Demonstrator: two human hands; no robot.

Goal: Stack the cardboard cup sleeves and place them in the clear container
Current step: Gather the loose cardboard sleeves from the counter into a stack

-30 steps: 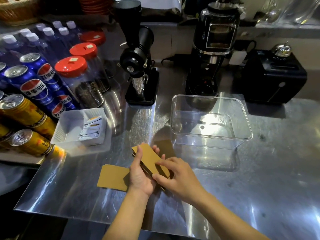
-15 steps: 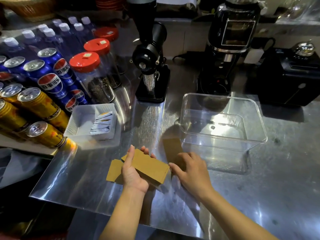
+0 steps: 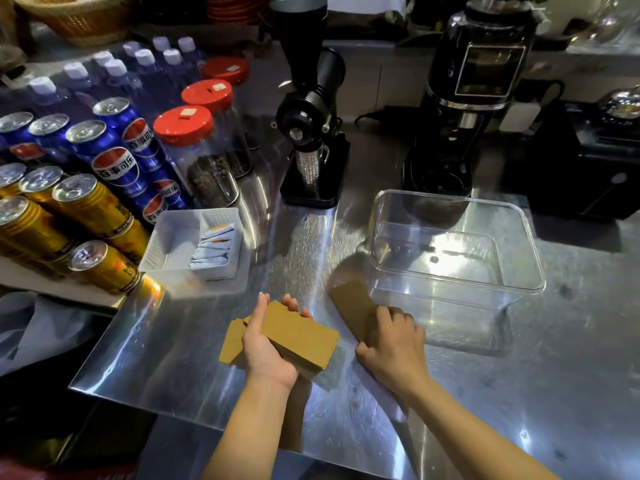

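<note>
My left hand [image 3: 265, 344] holds a stack of flat brown cardboard cup sleeves [image 3: 299, 337] just above the steel counter. One more sleeve [image 3: 231, 341] lies flat on the counter under and left of that hand. My right hand [image 3: 393, 341] rests with curled fingers on a single sleeve [image 3: 351, 306] lying on the counter, just left of the clear container [image 3: 519, 292]. The clear container stands upright at centre right with nothing inside.
A white tray [image 3: 169, 244] of sachets sits left of the sleeves. Soda cans [image 3: 114, 161], gold cans [image 3: 86, 209] and red-lidded jars [image 3: 194, 150] crowd the left. A black grinder [image 3: 311, 133] and coffee machine [image 3: 471, 98] stand behind. The counter edge [image 3: 138, 400] runs near me.
My right hand left the stack and moved right onto the lone sleeve beside the container. My left hand kept the stack and turned it flatter.
</note>
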